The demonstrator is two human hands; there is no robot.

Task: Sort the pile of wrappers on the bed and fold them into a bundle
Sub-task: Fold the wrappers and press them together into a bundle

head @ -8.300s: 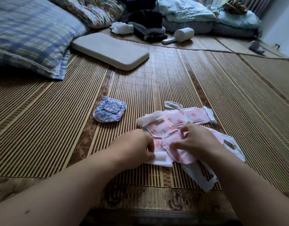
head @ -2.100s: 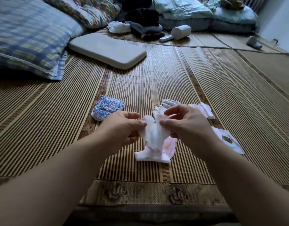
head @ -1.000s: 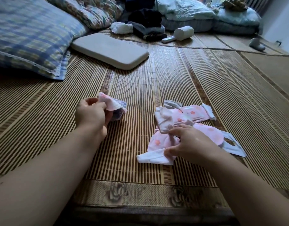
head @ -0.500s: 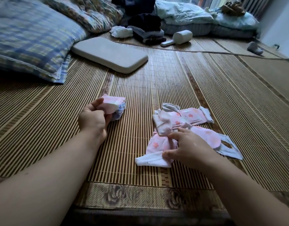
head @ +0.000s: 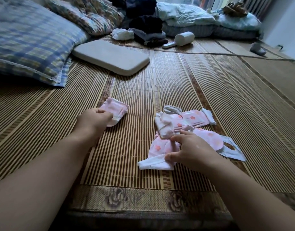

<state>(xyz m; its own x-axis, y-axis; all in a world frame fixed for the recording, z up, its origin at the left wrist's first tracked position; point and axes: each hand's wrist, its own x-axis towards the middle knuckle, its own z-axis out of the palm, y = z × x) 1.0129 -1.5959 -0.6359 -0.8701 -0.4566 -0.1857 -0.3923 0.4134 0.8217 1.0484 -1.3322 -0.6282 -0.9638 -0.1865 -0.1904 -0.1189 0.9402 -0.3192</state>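
A pile of pink flowered wrappers [head: 181,125] lies spread on the bamboo mat [head: 143,90], right of centre. My right hand [head: 191,150] rests on its near edge, thumb and fingers pinching a pink and white wrapper [head: 157,155]. To the left, my left hand [head: 93,120] pinches a folded pink wrapper [head: 115,109] that lies flat on the mat. The blue patterned wrapper seen earlier is hidden under this pink one.
A flat grey pad [head: 111,56] lies further back. A blue checked pillow [head: 31,42] fills the left. Dark clothes [head: 146,29], a white handheld device [head: 180,39] and pale bedding [head: 201,17] sit at the far end. The mat's flowered border [head: 126,197] marks the near edge.
My left hand carried a folded pink wrapper to the left and laid it flat over the blue patterned one. My right hand has stayed on the near edge of the pile.
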